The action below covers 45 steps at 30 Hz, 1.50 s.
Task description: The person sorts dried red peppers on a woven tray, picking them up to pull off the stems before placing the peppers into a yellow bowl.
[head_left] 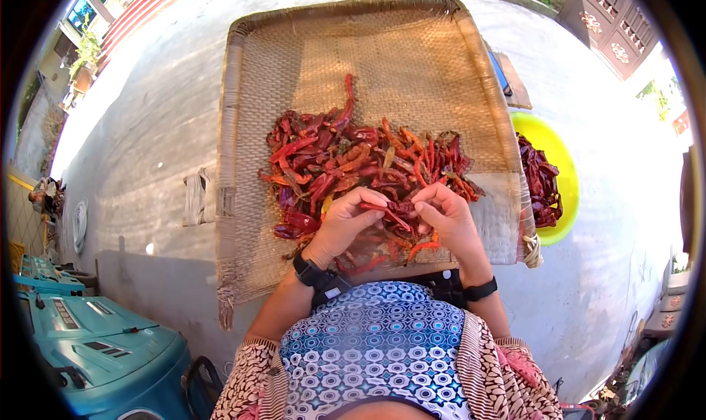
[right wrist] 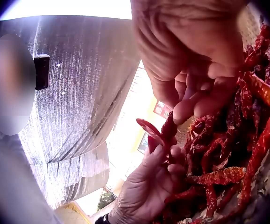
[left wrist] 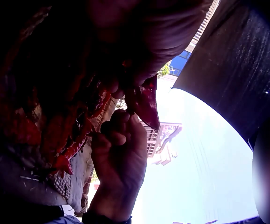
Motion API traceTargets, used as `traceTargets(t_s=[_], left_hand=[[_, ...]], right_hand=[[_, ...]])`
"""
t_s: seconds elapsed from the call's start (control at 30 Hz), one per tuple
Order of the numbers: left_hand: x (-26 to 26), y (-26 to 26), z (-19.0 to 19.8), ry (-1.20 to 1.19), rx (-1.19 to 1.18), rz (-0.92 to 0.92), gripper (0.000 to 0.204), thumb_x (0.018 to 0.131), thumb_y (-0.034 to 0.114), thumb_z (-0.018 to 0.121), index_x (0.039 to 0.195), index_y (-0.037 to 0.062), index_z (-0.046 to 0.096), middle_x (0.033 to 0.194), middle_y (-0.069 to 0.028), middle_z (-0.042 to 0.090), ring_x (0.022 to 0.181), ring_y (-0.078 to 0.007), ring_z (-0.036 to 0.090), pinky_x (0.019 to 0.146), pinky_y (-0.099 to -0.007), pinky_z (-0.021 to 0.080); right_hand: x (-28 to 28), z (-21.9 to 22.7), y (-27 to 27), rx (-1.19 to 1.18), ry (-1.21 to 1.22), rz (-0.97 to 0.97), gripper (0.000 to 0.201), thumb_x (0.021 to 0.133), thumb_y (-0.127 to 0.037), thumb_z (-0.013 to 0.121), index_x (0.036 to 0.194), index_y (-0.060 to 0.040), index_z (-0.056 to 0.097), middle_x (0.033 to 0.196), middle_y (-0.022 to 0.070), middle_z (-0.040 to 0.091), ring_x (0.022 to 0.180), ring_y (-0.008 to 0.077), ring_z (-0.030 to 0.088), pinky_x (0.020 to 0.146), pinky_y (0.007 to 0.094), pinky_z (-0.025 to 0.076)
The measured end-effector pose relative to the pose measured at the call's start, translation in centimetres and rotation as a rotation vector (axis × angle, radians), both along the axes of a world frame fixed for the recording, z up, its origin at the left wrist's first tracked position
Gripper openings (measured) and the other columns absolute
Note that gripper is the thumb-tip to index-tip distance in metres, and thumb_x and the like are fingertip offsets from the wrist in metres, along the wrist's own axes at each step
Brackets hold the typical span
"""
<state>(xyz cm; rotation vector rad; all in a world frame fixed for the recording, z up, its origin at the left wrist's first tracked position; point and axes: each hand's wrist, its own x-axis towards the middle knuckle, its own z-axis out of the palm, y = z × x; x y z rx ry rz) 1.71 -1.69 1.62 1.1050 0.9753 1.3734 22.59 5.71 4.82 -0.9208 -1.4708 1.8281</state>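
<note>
A heap of dried red chilies (head_left: 346, 155) lies on a large woven tray (head_left: 382, 45). Just above the heap's near edge, my left hand (head_left: 344, 218) and my right hand (head_left: 447, 212) pinch the two ends of one dried chili (head_left: 387, 214). In the left wrist view the right hand (left wrist: 121, 154) curls its fingers under the dark red chili (left wrist: 144, 102). In the right wrist view the left hand (right wrist: 149, 186) holds the chili (right wrist: 165, 133) from below, and the right hand (right wrist: 191, 56) grips it from above, beside the heap (right wrist: 228, 177).
A yellow bowl (head_left: 553, 137) with more chilies (head_left: 540, 181) sits right of the tray. The tray stands on a concrete yard (head_left: 147, 126). Teal machines (head_left: 95, 346) stand at the lower left, and a dark carved door (head_left: 610, 23) is at the upper right.
</note>
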Motion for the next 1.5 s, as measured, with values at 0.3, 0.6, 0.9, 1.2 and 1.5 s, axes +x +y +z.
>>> traceTargets(t_s=[0.3,0.6,0.9,1.2,1.5], left_hand=[[0.2,-0.4,1.6,-0.086,-0.147,0.051,0.023,0.094,0.005,0.060,0.116,0.0054,0.055,0.082,-0.0026,0.065,0.062,-0.0053,0.057,0.054,-0.0176,0.045],[-0.3,-0.1,0.6,-0.030,-0.163,0.025,0.025,0.099,0.013,0.053,0.122,0.0017,0.055,0.082,-0.0069,0.065,0.068,-0.0109,0.060,0.060,-0.0233,0.049],[-0.3,-0.3,0.7,-0.107,-0.185,0.029,0.018,0.098,0.012,0.055,0.113,0.0021,0.056,0.085,-0.0068,0.065,0.070,-0.0141,0.064,0.059,-0.0257,0.053],[-0.7,-0.1,0.3,-0.179,-0.132,-0.028,0.031,0.098,0.024,0.055,0.120,0.0020,0.054,0.097,-0.0091,0.062,0.078,-0.0174,0.065,0.062,-0.0274,0.053],[-0.7,0.0,0.1,-0.164,-0.151,-0.041,0.028,0.098,0.022,0.054,0.117,0.0021,0.055,0.096,-0.0081,0.062,0.079,-0.0167,0.065,0.064,-0.0268,0.052]], right_hand=[[7.6,1.2,5.4,0.001,0.537,-0.584,0.024,0.097,-0.024,0.056,0.112,-0.0048,0.058,0.101,0.0050,0.067,0.067,0.0097,0.058,0.061,0.0244,0.049],[5.6,3.5,1.7,0.164,0.826,0.211,0.039,0.096,-0.029,0.056,0.123,-0.0015,0.053,0.101,0.0064,0.062,0.070,0.0166,0.061,0.060,0.0266,0.049],[-0.4,1.7,-0.5,0.536,-0.451,0.139,0.020,0.089,-0.020,0.065,0.103,-0.0053,0.065,0.083,0.0065,0.065,0.066,0.0208,0.060,0.062,0.0307,0.048],[5.6,6.3,2.4,0.197,1.399,0.722,0.010,0.093,-0.020,0.062,0.086,-0.0146,0.067,0.077,0.0070,0.066,0.063,0.0183,0.063,0.060,0.0321,0.052],[7.2,5.2,1.5,0.041,0.343,-0.254,0.020,0.099,-0.025,0.054,0.100,-0.0058,0.060,0.076,0.0040,0.062,0.059,0.0121,0.057,0.057,0.0254,0.046]])
